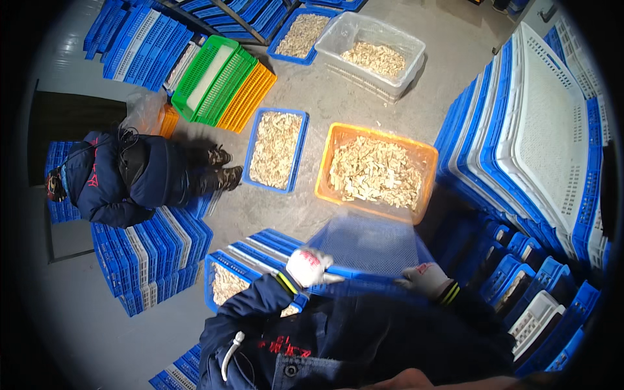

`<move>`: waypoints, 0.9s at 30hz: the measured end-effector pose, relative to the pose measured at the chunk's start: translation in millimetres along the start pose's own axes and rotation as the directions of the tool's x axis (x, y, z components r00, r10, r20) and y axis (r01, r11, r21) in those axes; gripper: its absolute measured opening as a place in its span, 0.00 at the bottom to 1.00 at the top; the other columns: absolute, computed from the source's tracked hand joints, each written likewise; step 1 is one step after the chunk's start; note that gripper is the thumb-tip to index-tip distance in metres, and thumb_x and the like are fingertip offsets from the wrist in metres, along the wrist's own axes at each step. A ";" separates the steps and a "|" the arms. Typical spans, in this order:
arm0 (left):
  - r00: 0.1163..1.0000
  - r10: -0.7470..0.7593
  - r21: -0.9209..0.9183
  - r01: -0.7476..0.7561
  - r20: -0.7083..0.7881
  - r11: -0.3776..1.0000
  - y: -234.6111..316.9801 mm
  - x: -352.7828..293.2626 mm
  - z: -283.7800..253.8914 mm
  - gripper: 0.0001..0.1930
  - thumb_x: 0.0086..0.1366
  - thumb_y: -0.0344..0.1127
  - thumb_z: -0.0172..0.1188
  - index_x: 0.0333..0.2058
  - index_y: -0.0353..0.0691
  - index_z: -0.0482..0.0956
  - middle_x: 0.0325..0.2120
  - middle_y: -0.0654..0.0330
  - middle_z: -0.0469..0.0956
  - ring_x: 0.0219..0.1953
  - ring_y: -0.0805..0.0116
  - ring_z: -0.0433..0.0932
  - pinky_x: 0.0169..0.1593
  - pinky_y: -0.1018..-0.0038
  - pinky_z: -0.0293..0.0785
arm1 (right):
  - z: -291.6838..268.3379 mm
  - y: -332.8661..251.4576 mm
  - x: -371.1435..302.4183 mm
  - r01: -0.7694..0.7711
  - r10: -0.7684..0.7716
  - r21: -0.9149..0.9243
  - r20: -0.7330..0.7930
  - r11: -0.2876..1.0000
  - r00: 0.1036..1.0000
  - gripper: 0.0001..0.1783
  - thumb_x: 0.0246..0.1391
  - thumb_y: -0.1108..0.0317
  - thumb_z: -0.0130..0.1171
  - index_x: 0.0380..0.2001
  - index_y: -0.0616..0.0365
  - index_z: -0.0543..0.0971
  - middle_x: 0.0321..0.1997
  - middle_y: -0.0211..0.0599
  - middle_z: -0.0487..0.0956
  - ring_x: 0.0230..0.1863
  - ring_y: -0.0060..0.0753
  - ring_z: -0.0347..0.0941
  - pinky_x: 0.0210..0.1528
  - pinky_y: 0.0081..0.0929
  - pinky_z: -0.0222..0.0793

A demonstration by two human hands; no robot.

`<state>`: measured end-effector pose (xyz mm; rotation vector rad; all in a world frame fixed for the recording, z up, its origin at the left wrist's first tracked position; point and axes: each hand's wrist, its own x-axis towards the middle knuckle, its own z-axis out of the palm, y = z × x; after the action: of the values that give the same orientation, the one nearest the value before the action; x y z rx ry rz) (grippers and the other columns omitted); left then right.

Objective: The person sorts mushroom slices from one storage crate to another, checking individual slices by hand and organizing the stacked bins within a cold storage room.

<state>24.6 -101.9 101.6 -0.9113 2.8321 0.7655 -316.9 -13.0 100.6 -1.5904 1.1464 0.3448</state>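
Left hand (309, 268): white-gloved, closed on the near rim of a blue mesh tray (367, 246), toward its left end.
Right hand (427, 279): white-gloved, closed on the same rim toward its right end.
Mesh tray: tilted and slightly blurred, between the wearer's body and an orange tub (426, 185).
Orange tub: on the concrete floor, holding pale sliced pieces (374, 170).
Left of the tub: a blue crate (270, 188) of similar pieces.
Farther left: a co-worker in a dark padded jacket (140, 172), bent forward.
Right: tall stacked blue and white trays (484, 133).
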 end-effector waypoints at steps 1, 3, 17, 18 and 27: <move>0.996 -0.055 0.016 0.054 0.070 0.998 4.2 -9.9 3.2 0.26 0.47 0.62 0.69 0.23 0.44 0.74 0.13 0.58 0.70 0.18 0.56 0.74 0.25 0.63 0.70 | -0.1 3.3 5.5 0.019 -0.022 0.044 0.074 0.999 0.997 0.26 0.62 0.43 0.50 0.42 0.57 0.80 0.35 0.42 0.81 0.39 0.39 0.79 0.41 0.34 0.74; 0.995 -0.102 0.006 0.102 0.016 0.995 3.1 -8.4 5.3 0.25 0.47 0.63 0.69 0.22 0.45 0.76 0.14 0.58 0.73 0.20 0.57 0.76 0.25 0.64 0.71 | -32.1 10.2 7.9 -0.114 -0.080 0.602 0.286 0.790 0.955 0.30 0.62 0.41 0.48 0.48 0.58 0.78 0.39 0.42 0.82 0.43 0.41 0.79 0.47 0.33 0.73; 0.991 0.133 0.111 -0.131 -0.009 0.985 3.0 -23.2 12.3 0.21 0.55 0.58 0.60 0.34 0.45 0.74 0.16 0.67 0.69 0.20 0.69 0.71 0.28 0.71 0.67 | -16.8 61.9 117.4 0.175 -0.173 -0.055 -0.592 0.983 0.787 0.21 0.51 0.58 0.62 0.45 0.60 0.77 0.39 0.48 0.80 0.43 0.51 0.77 0.47 0.43 0.72; 0.982 0.168 0.149 -0.154 -0.082 0.977 3.4 -20.1 13.9 0.20 0.56 0.57 0.59 0.34 0.45 0.75 0.16 0.67 0.68 0.20 0.69 0.71 0.28 0.71 0.67 | -14.1 95.6 141.3 0.191 -0.297 -0.228 -0.772 0.955 0.562 0.26 0.49 0.57 0.62 0.49 0.60 0.74 0.48 0.50 0.78 0.51 0.51 0.73 0.53 0.44 0.69; 0.987 0.043 0.095 -0.029 -0.154 0.995 3.4 -11.5 17.5 0.25 0.49 0.61 0.67 0.32 0.45 0.77 0.16 0.66 0.72 0.21 0.69 0.74 0.30 0.72 0.69 | -42.0 234.0 261.5 -0.399 0.620 0.490 -0.465 0.775 0.632 0.33 0.50 0.50 0.59 0.56 0.58 0.72 0.56 0.56 0.74 0.59 0.51 0.70 0.62 0.40 0.65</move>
<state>30.6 -85.0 90.3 -0.9485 2.9977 0.5854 -391.0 -163.7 -210.4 -1.0292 2.0698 -0.0301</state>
